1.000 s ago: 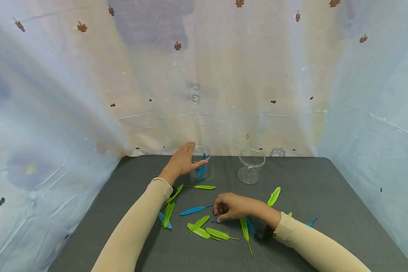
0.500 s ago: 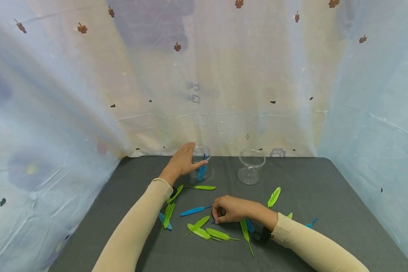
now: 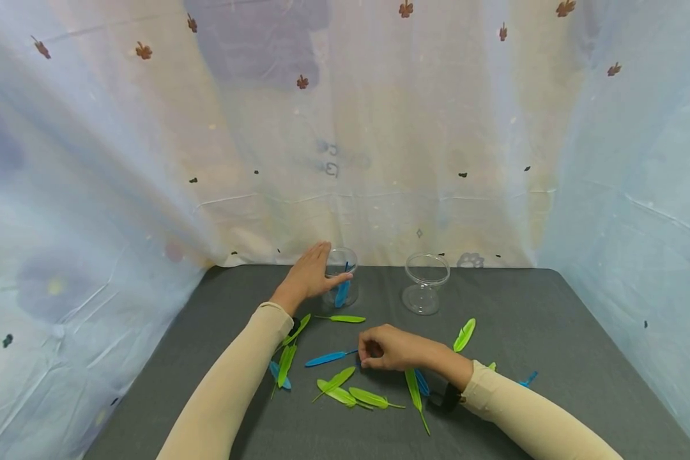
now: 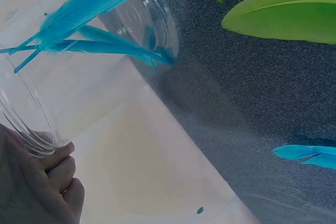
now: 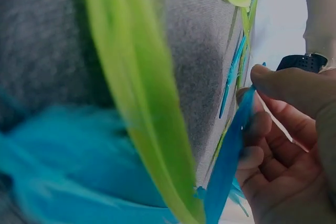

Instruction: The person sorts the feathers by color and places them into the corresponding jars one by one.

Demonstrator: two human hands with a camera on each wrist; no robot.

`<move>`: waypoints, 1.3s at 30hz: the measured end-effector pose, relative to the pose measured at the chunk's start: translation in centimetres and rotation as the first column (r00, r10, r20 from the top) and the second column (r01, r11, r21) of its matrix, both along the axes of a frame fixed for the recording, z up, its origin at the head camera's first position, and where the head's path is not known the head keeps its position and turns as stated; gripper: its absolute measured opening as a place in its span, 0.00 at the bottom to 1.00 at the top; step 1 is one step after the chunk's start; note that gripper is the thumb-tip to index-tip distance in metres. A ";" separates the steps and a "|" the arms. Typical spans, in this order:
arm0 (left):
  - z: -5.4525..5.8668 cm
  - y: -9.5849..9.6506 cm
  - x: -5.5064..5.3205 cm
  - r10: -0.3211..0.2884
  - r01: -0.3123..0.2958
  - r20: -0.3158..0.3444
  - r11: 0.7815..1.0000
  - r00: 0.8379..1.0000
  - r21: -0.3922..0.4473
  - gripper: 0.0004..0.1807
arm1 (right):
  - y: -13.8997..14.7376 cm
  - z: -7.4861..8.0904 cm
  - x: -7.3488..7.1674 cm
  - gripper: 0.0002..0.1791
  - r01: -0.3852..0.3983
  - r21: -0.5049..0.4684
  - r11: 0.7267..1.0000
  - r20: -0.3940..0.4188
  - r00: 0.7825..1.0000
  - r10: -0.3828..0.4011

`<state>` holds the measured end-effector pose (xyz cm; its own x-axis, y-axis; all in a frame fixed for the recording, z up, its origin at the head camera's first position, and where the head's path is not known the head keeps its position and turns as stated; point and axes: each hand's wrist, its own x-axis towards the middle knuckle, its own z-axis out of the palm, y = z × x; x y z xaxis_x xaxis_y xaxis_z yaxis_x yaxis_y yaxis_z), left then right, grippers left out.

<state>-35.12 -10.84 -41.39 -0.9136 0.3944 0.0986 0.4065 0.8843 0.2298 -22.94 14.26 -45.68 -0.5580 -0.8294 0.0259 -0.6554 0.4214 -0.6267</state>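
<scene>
Slim blue feather (image 5: 228,156) is in the right grip (image 3: 393,348), pinched narrow near its thin end, by the dark grey cloth-covered counter (image 3: 552,319). Left grip (image 3: 309,275) is round a clear glass cup (image 4: 37,103). I'd pinch lightly, quill only, lift clear so neighbours don't drag, and brace the cup. Visible count: two vessels, incl. a clear stemmed goblet (image 3: 427,283); nine long green feathers (image 3: 347,318); four loose blue feathers (image 3: 326,358); cup holds at least two blue, exact number unclear.

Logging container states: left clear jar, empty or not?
Not empty: blue feathers inside the jar show through its wall in the left wrist view.
</scene>
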 end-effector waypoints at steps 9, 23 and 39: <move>0.0 0.0 -0.1 -0.001 0.001 0.001 1.000 1.000 0.003 0.60 | 0.1 0.0 -0.2 0.05 0.019 -0.043 0.999 0.037 0.999 -0.018; 0.2 0.0 0.1 0.005 -0.005 0.007 1.000 1.000 -0.004 0.60 | 1.6 1.2 -1.1 0.10 0.120 -0.175 0.977 -0.049 0.990 -0.131; 0.4 0.0 0.3 0.008 -0.008 0.016 1.000 1.000 -0.010 0.61 | 3.6 3.4 -2.1 0.06 0.242 -0.298 0.923 -0.069 0.959 -0.274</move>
